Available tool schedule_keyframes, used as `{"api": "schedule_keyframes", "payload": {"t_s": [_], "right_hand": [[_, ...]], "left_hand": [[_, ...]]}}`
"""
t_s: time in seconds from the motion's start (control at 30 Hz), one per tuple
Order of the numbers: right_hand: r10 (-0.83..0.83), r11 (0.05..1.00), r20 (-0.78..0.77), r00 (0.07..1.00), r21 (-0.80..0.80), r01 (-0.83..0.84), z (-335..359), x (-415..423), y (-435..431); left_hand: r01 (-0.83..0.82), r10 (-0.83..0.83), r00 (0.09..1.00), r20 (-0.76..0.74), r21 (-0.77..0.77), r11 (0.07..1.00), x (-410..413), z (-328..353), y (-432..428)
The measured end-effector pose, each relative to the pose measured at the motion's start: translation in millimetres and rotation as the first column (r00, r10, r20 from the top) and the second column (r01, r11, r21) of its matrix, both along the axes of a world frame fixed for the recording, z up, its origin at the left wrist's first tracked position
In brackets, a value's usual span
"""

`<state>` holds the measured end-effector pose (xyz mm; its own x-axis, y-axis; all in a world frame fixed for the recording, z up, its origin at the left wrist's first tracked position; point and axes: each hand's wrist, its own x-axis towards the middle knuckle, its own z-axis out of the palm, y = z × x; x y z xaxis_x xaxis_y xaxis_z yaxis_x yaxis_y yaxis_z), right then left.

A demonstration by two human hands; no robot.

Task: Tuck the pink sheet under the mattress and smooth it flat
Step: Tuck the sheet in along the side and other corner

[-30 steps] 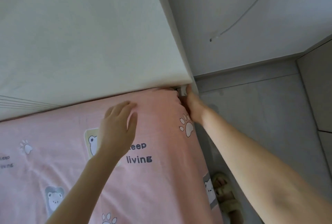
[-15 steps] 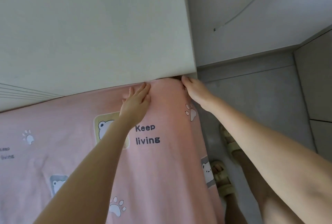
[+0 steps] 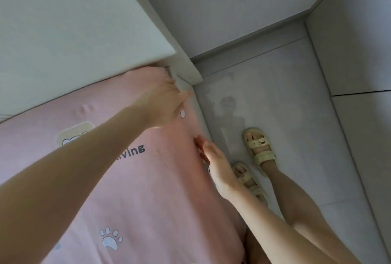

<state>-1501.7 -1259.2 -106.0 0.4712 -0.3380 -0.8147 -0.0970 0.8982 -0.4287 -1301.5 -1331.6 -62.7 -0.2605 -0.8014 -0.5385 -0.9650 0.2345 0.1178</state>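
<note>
The bed's mattress carries a pink cotton sheet printed with paws and bears — spread to its far right corner.

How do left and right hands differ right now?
The left hand reaches to the sheet's top corner by the headboard; the right hand sits lower, on the side edge. Left lies on top, fingers spread; right's fingers curl over the edge. Both touch the sheet; neither visibly grips.
</note>
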Motion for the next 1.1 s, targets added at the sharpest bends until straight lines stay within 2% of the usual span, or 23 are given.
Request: {"api": "schedule_keyframes", "payload": {"t_s": [0.1,0.2,0.3,0.43,0.5,0.6,0.67,0.77,0.83,0.9,0.97,1.07,1.1], "right_hand": [[-0.019,1.000,-0.008,1.000,-0.011,0.019,-18,9,6],[-0.047,0.999,-0.007,0.999,-0.026,0.047,-28,12,4],[-0.070,0.996,-0.002,0.998,-0.058,0.070,-28,13,2],[0.072,0.928,-0.040,0.997,-0.364,-0.082,-14,24,7],[0.086,0.898,-0.051,0.995,-0.429,-0.099,-11,30,13],[0.010,0.943,0.011,1.000,-0.332,-0.006,-13,32,9],[-0.005,0.976,0.105,0.994,-0.215,0.027,-14,30,-1],[0.061,0.998,0.159,0.985,0.003,-0.063,-24,22,-19],[0.139,0.980,0.211,0.968,0.114,-0.166,-30,17,-27],[0.260,0.950,0.231,0.938,0.114,-0.291,-35,15,-27],[0.315,0.927,0.220,0.923,0.139,-0.349,-41,10,-20],[0.206,0.909,0.201,0.958,0.324,-0.263,-49,-6,2],[0.171,0.901,0.196,0.966,0.365,-0.234,-48,-15,12]], "left_hand": [[0.055,-0.082,0.983,0.165,0.163,0.985,-9,-13,-26],[0.088,-0.180,0.951,0.250,0.342,0.936,-24,-20,-42],[0.155,-0.285,0.916,0.283,0.406,0.900,-33,-27,-46],[0.232,-0.352,0.900,0.258,0.400,0.887,-32,-30,-43],[0.248,-0.387,0.871,0.301,0.412,0.877,-30,-26,-40],[0.269,-0.450,0.812,0.371,0.446,0.854,-36,-26,-39],[0.247,-0.445,0.818,0.365,0.476,0.844,-40,-24,-42],[0.228,-0.410,0.847,0.339,0.465,0.856,-39,-21,-44],[0.216,-0.387,0.857,0.341,0.444,0.870,-38,-23,-44],[0.196,-0.354,0.876,0.327,0.429,0.882,-38,-27,-44],[0.207,-0.338,0.893,0.299,0.394,0.896,-39,-28,-47],[0.190,-0.245,0.954,0.173,0.284,0.940,-46,-22,-40],[0.162,-0.203,0.972,0.117,0.295,0.942,-52,-19,-33]]}}
